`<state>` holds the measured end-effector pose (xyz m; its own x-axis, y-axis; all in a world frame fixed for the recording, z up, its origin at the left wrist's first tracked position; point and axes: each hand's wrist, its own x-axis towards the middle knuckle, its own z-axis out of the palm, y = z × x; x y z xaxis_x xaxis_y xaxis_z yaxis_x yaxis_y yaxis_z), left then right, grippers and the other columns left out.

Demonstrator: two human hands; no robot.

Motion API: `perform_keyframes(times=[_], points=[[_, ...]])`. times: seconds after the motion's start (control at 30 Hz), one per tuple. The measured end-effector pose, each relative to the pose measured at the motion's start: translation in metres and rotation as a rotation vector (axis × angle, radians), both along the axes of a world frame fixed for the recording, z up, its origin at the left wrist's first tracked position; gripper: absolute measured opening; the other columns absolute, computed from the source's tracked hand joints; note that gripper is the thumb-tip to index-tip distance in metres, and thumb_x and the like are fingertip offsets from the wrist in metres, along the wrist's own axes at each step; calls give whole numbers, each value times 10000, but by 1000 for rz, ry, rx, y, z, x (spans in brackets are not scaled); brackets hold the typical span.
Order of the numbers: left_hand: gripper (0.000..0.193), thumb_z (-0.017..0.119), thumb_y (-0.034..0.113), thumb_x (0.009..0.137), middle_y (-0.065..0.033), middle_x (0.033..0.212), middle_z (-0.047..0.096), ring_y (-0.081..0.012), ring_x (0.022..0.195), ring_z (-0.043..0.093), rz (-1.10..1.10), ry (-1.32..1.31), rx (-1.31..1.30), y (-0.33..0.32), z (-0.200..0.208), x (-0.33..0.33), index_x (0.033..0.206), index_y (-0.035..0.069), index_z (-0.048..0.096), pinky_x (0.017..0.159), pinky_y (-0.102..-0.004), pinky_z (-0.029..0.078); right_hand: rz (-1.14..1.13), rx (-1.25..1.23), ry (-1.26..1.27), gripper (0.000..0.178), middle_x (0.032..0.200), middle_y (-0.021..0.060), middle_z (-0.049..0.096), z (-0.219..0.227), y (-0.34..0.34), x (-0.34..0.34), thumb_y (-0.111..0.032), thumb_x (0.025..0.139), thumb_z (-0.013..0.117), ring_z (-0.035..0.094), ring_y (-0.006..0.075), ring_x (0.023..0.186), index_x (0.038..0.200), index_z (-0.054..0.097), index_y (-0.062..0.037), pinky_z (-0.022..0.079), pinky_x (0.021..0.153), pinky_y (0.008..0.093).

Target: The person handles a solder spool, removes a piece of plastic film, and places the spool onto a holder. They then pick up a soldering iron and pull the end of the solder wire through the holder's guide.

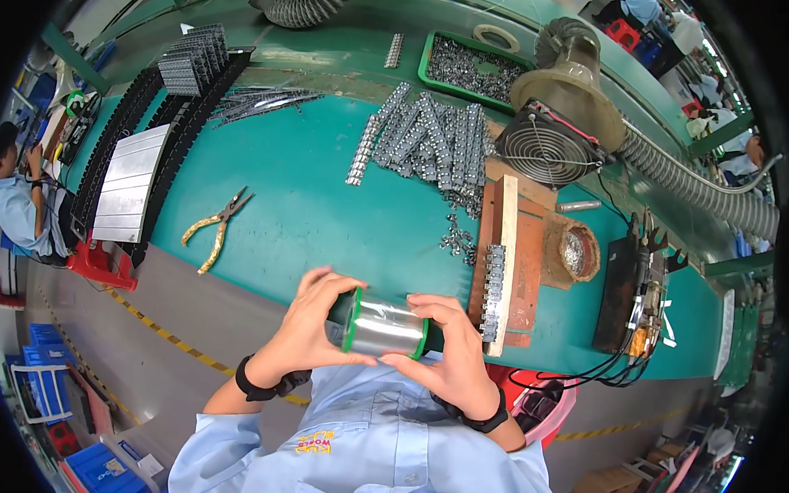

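Note:
Between my two hands is a spool of silver solder wire [387, 328] with green end flanges, held on its side just off the table's front edge. My left hand [309, 323] grips its left end, fingers over the top and thumb underneath. My right hand [455, 342] clasps the right end in the same way. Just right of it stands a wooden jig [503, 276] with a row of small metal parts [493, 289] along its face. Pliers with yellowish handles [214, 229] lie on the green mat to the left.
Strips of metal parts [429, 139] are heaped at the back, near a green tray of small parts [470, 68]. A fan [550, 146] stands below an exhaust hood [574, 83]. At right are a round dish [575, 253] and a black soldering station [617, 293]. Black racks [195, 109] sit left.

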<state>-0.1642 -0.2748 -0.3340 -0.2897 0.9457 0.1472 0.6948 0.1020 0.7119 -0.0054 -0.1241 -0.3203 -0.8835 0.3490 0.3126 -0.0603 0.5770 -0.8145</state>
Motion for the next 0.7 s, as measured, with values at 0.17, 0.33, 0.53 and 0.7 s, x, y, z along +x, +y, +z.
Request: perform_keyframes(times=[0.17,0.33,0.53,0.7], points=[[825,803,405,584,-158,1114,532,-266,1072,520,13,-994,419,15,-8,27,1200,37,396,943,-415,399,-34,-607,52,621,1036,179,546,-16,-24,5,-193,614,813,571,293,983,1063,428,-4,489,781,365],[773,718,478,653,-163,1093,543,-254,980,575,162,-1460,384,22,-9,36,1202,30,411,819,-389,500,-54,-261,76,612,999,161,508,1,-16,4,-259,607,816,575,270,885,1053,465,-30,492,696,358],[678,515,545,786,-176,1052,560,-284,863,620,20,-1755,269,28,-10,37,1215,30,414,717,-395,537,-25,213,152,566,952,123,464,13,3,-4,-411,563,815,520,227,792,933,555,-72,466,641,320],[594,463,494,833,-175,1015,575,-285,839,626,-36,-1823,289,31,-16,35,1204,32,420,714,-395,538,-33,339,175,544,927,88,454,8,7,-6,-454,582,784,502,222,750,870,555,-53,460,600,331]])
